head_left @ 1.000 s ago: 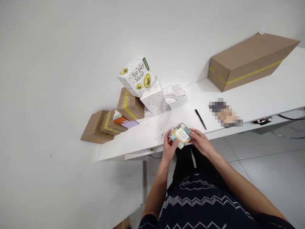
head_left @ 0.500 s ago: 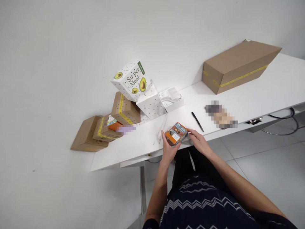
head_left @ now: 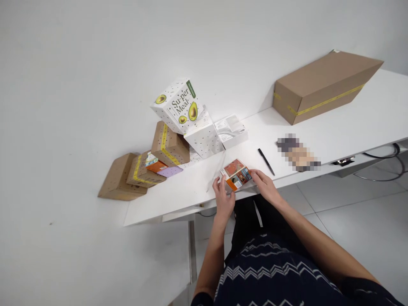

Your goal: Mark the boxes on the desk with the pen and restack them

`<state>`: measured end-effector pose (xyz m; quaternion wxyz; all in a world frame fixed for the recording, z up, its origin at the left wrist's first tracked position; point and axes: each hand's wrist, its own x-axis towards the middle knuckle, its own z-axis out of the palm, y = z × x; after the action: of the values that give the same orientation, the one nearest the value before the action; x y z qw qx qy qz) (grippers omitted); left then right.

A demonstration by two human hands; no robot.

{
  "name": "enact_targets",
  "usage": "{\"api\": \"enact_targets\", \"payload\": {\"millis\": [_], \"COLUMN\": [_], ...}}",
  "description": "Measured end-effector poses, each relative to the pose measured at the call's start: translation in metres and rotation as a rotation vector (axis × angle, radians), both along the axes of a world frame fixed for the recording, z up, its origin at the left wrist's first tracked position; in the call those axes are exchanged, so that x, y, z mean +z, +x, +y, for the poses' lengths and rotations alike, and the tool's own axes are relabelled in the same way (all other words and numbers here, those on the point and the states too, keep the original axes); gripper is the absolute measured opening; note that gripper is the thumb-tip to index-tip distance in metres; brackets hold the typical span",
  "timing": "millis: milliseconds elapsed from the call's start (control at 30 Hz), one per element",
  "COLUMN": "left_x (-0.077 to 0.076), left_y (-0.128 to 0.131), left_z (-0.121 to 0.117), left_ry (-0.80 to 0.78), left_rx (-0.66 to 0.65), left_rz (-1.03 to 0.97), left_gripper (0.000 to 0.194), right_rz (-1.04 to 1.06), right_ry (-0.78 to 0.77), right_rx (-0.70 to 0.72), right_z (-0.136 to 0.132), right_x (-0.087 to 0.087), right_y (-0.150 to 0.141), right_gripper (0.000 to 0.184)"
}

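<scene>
Fingers of the left hand (head_left: pixel 224 199) curl round the left end of one small orange-and-white printed card box (head_left: pixel 236 174); I see the right hand (head_left: pixel 266 187) holding its right end by the fingertips. The box is at the near edge of the white table (head_left: pixel 334 127); whether it touches, I can't tell from here. I'd judge it light and stiff, its faces perhaps slippery, its corners easily dented, so I'd take it by opposite ends without squeezing. Beyond are one black pen (head_left: pixel 266 161) and one pixelated item (head_left: pixel 298 153) I can't identify. Further out I count three brown cardboard cartons (head_left: pixel 170 143), one long brown carton (head_left: pixel 328 87), one white avocado-printed carton (head_left: pixel 174 106) above a white speckled carton (head_left: pixel 205 138), one flat white box (head_left: pixel 231 131), and one orange packet (head_left: pixel 157 166) beside a lilac surface (head_left: pixel 170 171), possibly one piece.
</scene>
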<state>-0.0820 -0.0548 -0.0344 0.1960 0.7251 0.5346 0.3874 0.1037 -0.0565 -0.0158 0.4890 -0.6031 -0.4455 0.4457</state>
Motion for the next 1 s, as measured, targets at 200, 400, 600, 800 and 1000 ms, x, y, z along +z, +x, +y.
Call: {"api": "enact_targets", "payload": {"millis": [200, 400, 600, 800, 1000], "left_x": [-0.016, -0.013, -0.006, 0.011, 0.032], "left_y": [0.003, 0.002, 0.003, 0.012, 0.017], "left_z": [-0.011, 0.005, 0.019, 0.011, 0.013], "left_ry": [-0.120, -0.373, -0.411, -0.204, 0.103], "left_rx": [-0.067, 0.179, 0.143, 0.112, 0.151], "left_rz": [-0.233, -0.581, -0.314, -0.274, -0.070], "left_gripper": [0.060, 0.054, 0.060, 0.057, 0.060], "right_rz": [-0.109, -0.155, -0.152, 0.015, 0.096], "right_ry": [0.000, -0.028, 0.017, -0.054, -0.135], "right_rx": [0.000, -0.045, -0.019, 0.040, 0.178], "right_z": [-0.002, -0.001, 0.000, -0.007, -0.008], "right_x": [-0.018, -0.016, -0.007, -0.009, -0.018], "right_y": [0.005, 0.006, 0.000, -0.010, -0.013], "right_gripper": [0.044, 0.049, 0.046, 0.043, 0.044]}}
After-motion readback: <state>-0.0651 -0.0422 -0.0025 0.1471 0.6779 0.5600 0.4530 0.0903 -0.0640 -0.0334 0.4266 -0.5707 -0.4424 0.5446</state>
